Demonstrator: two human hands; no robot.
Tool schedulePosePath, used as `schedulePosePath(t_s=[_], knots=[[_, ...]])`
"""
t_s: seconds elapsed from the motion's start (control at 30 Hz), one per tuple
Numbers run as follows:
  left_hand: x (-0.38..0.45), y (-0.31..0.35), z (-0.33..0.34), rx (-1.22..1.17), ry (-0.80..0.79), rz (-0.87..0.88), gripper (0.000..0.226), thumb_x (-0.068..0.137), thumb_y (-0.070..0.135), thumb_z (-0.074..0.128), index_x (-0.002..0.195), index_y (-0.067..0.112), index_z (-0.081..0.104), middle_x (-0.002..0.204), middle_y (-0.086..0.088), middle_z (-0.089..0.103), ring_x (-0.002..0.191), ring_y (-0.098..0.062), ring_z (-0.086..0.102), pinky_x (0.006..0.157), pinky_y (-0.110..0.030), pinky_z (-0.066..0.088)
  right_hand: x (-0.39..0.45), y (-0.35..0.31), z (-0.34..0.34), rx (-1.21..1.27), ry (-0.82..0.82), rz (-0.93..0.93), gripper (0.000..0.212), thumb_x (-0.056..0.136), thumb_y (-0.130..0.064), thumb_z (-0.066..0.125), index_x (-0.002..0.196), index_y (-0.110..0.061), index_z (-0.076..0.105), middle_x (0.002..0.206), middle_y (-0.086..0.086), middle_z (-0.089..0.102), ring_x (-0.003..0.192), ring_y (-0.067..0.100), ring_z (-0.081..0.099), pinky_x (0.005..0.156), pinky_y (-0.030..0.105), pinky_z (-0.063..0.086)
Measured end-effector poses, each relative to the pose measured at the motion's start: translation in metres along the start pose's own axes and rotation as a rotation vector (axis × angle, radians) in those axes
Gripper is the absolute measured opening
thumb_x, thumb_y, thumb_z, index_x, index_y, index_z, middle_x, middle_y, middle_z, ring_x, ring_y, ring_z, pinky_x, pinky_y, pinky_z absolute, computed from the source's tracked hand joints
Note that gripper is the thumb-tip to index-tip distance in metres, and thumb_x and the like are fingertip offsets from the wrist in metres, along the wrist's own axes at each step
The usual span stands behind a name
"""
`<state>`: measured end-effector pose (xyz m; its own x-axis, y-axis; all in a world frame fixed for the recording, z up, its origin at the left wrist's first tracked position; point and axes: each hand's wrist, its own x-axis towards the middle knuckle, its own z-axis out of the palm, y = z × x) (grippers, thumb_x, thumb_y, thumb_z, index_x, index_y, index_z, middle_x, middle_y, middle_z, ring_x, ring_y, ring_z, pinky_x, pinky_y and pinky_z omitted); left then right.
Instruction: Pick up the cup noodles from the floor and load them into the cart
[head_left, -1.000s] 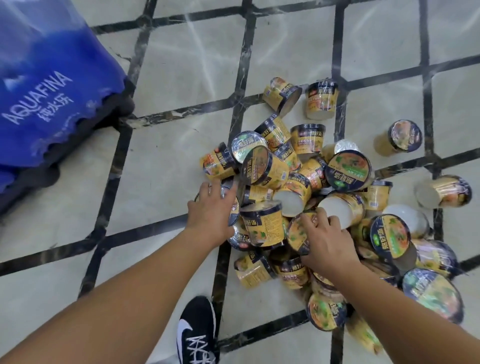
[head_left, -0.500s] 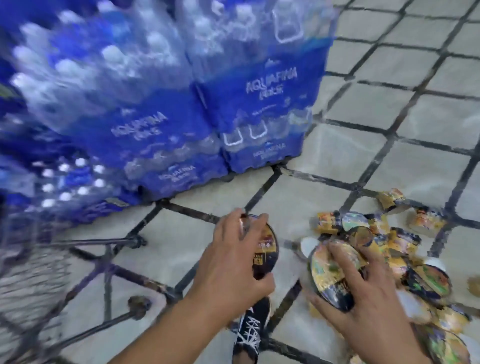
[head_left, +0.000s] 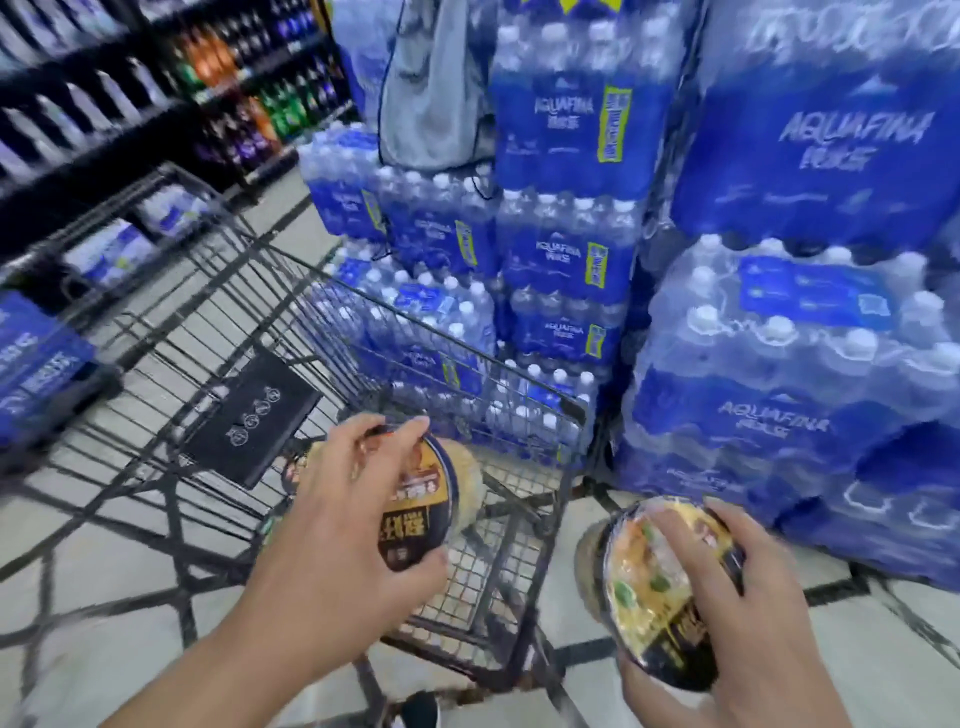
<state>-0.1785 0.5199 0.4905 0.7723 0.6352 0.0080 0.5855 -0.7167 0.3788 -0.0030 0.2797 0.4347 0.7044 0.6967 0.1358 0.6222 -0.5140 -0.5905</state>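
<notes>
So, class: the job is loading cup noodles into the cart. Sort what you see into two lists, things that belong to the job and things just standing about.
Part of the job:
- left hand, gripping a cup over the cart
- right hand, gripping a second cup

Just standing about:
- water packs
- drinks shelves
- black card in the cart
- grey cloth
</notes>
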Motion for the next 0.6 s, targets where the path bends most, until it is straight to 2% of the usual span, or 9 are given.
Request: schedulePosePath(t_s=[0.1, 0.17, 0.27, 0.33, 0.4, 0.5, 0.6], knots=[[0.034, -0.09, -0.028, 0.019, 0.014, -0.105, 0.1, 0.066, 0.069, 0.067, 0.154, 0.054, 0.022, 0.152, 0.02, 0.017, 0.128, -0.014, 0.048, 0.093, -0.037, 0.055, 0.051, -0.056, 0.059, 0.028, -0.075, -0.011, 0.107, 0.05, -0.065, 0.075, 0.151, -0.054, 0.041, 0.153, 0.006, 0.037, 0.13, 0.036, 0.052, 0.101, 0.043, 0.046], [0.052, -0.147, -0.043, 0.022, -0.01, -0.189, 0.102, 0.07, 0.064, 0.075, 0.155, 0.052, 0.021, 0.154, 0.018, 0.015, 0.134, -0.014, 0.043, 0.093, -0.035, 0.051, 0.08, -0.091, 0.105, 0.025, -0.172, -0.008, 0.108, 0.054, -0.064, 0.078, 0.153, -0.053, 0.037, 0.157, 0.004, 0.03, 0.138, 0.035, 0.046, 0.105, 0.047, 0.047], [0.081, -0.222, -0.052, 0.022, -0.055, -0.238, 0.102, 0.07, 0.068, 0.074, 0.156, 0.05, 0.021, 0.155, 0.015, 0.016, 0.138, -0.018, 0.041, 0.1, -0.043, 0.052, 0.122, -0.135, 0.173, -0.02, -0.325, -0.021, 0.111, 0.064, -0.065, 0.082, 0.154, -0.061, 0.017, 0.164, -0.004, 0.012, 0.149, 0.025, 0.028, 0.112, 0.042, 0.041], [0.104, -0.26, -0.048, 0.042, -0.105, -0.265, 0.103, 0.072, 0.066, 0.075, 0.157, 0.049, 0.019, 0.158, 0.011, 0.016, 0.141, -0.02, 0.039, 0.104, -0.048, 0.052, 0.151, -0.152, 0.216, -0.074, -0.395, -0.035, 0.111, 0.07, -0.065, 0.08, 0.156, -0.057, 0.01, 0.166, -0.007, 0.005, 0.154, 0.024, 0.017, 0.119, 0.045, 0.036], [0.129, -0.289, -0.037, 0.086, -0.144, -0.264, 0.104, 0.073, 0.064, 0.076, 0.157, 0.047, 0.017, 0.161, 0.007, 0.016, 0.146, -0.022, 0.032, 0.105, -0.052, 0.051, 0.177, -0.161, 0.259, -0.143, -0.442, -0.057, 0.11, 0.073, -0.065, 0.078, 0.159, -0.051, 0.011, 0.168, -0.006, 0.004, 0.154, 0.027, 0.014, 0.123, 0.049, 0.033], [0.173, -0.32, -0.006, 0.121, -0.218, -0.209, 0.103, 0.073, 0.063, 0.076, 0.156, 0.042, 0.019, 0.161, 0.002, 0.016, 0.148, -0.027, 0.024, 0.11, -0.052, 0.046, 0.207, -0.161, 0.315, -0.22, -0.486, -0.084, 0.11, 0.069, -0.066, 0.074, 0.161, -0.044, 0.018, 0.168, 0.001, 0.015, 0.15, 0.033, 0.023, 0.123, 0.052, 0.031], [0.221, -0.342, 0.039, 0.129, -0.276, -0.161, 0.102, 0.074, 0.057, 0.079, 0.157, 0.038, 0.023, 0.159, -0.001, 0.019, 0.147, -0.031, 0.024, 0.107, -0.051, 0.047, 0.224, -0.154, 0.354, -0.257, -0.551, -0.045, 0.112, 0.073, -0.063, 0.075, 0.162, -0.04, 0.012, 0.171, 0.004, 0.011, 0.153, 0.034, 0.016, 0.125, 0.051, 0.029]])
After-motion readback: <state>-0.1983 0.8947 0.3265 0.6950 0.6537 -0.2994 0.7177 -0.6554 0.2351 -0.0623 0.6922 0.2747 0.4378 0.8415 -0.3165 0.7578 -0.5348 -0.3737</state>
